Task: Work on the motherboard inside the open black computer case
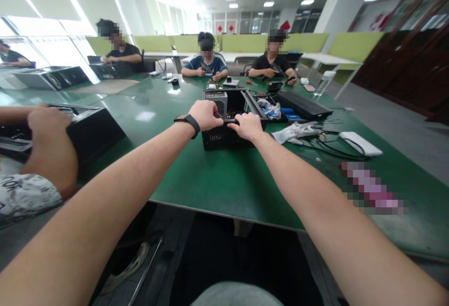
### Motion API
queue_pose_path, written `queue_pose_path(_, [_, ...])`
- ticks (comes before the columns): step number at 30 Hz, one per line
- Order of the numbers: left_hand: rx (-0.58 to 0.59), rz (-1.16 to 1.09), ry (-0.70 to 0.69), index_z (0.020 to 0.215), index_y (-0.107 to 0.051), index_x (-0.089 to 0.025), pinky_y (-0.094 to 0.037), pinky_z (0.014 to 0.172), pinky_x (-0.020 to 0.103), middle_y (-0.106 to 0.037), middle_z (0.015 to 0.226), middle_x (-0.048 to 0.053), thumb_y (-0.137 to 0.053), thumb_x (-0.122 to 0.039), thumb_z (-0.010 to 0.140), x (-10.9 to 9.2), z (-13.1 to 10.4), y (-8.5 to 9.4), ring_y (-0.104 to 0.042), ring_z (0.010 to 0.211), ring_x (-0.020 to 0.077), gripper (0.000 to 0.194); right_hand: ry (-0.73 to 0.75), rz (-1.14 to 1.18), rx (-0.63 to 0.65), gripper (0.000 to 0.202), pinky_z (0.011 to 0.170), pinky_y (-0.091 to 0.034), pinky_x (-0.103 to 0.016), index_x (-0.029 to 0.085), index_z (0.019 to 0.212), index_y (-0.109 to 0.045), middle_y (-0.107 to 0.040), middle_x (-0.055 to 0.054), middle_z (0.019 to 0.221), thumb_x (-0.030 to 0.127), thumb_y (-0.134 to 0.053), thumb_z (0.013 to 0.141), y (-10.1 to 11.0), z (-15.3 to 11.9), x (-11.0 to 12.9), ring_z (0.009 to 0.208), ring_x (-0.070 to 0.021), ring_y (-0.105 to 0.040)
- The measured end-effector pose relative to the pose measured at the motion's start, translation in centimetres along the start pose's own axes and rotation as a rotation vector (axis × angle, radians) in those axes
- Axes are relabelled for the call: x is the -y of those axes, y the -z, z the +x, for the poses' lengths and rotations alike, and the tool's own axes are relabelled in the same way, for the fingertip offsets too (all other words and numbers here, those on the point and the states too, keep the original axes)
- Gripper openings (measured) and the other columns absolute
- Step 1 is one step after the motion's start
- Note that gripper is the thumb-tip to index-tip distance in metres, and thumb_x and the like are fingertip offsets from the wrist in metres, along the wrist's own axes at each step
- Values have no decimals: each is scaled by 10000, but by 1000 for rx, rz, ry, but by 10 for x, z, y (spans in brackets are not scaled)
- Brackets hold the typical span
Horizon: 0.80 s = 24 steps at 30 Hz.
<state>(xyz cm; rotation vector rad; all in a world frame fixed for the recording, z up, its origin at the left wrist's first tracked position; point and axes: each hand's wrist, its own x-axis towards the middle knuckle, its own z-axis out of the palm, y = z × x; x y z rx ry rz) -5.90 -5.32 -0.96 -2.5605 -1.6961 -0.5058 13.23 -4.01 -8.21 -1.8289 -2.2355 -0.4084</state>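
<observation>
A black computer case (pixel 228 140) lies on the green table in front of me, its upper side uncovered. Inside it, at the left, sits a grey power supply (pixel 220 102) with a round grille. My left hand (pixel 204 115), a dark band on its wrist, is closed at the near left part of the case beside the power supply. Its fingertips pinch a small dark thing that I cannot make out. My right hand (pixel 248 126) grips the case's near top edge, fingers over the rim and thumb pointing left.
Right of the case are work gloves (pixel 296 133), black cables (pixel 328 146), a white box (pixel 361 143) and a long black panel (pixel 303 105). A co-worker's arm (pixel 52 142) reaches over another case (pixel 96 130) at left. Several people work across the green table (pixel 168 175).
</observation>
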Motion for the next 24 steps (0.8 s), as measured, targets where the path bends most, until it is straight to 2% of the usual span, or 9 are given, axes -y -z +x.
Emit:
queue_pose_path(3, [-4,14,-12,907,-743,-150,-496,789,311,-749,903,104,-642,-394,735,3,-5,5,-658,873,214,316,22,-4,5,421,942,-471,-460,174,1197,-588,-595,-85,1210,500,-557,932,3,-6,1,1078,-221,-580])
queue_pose_path(6, [-6,30,-29,910,-743,-153,-494,785,316,-751,912,107,-635,-393,735,2,-9,9,-662,863,219,317,44,-5,-14,424,935,-457,-448,172,1153,-597,-602,-75,1160,527,-545,928,9,-28,7,1047,-212,-576])
queue_pose_path(12, [75,75,-86,921,-756,-163,-491,776,282,-756,911,84,-648,-375,690,-12,-16,4,-674,880,222,331,87,16,-93,390,797,-328,-373,169,991,-612,-619,-105,960,540,-505,930,32,-109,28,938,-246,-511])
queue_pose_path(15, [167,142,-163,889,-768,-167,-495,766,284,-756,884,82,-654,-389,678,-21,-22,-6,-682,866,231,327,111,38,-106,353,778,-280,-377,186,952,-617,-618,-100,920,515,-490,944,49,-159,39,907,-247,-488])
queue_pose_path(18, [309,201,-237,869,-776,-168,-500,764,296,-752,888,94,-688,-419,658,-32,-31,-20,-688,869,246,340,123,64,-96,325,765,-266,-380,203,942,-619,-604,-76,873,498,-482,956,66,-204,48,876,-241,-474])
queue_pose_path(21, [444,248,-295,895,-779,-156,-508,775,324,-747,937,126,-732,-456,627,-45,-43,-31,-687,902,280,405,129,115,-90,301,747,-263,-382,213,936,-621,-589,-58,847,479,-482,963,78,-239,55,846,-232,-463])
queue_pose_path(24, [520,289,-345,930,-774,-135,-516,761,356,-741,976,158,-748,-464,616,-62,-55,-39,-683,915,314,455,126,179,-91,276,734,-263,-385,217,935,-622,-572,-42,821,459,-491,964,86,-266,59,811,-223,-454])
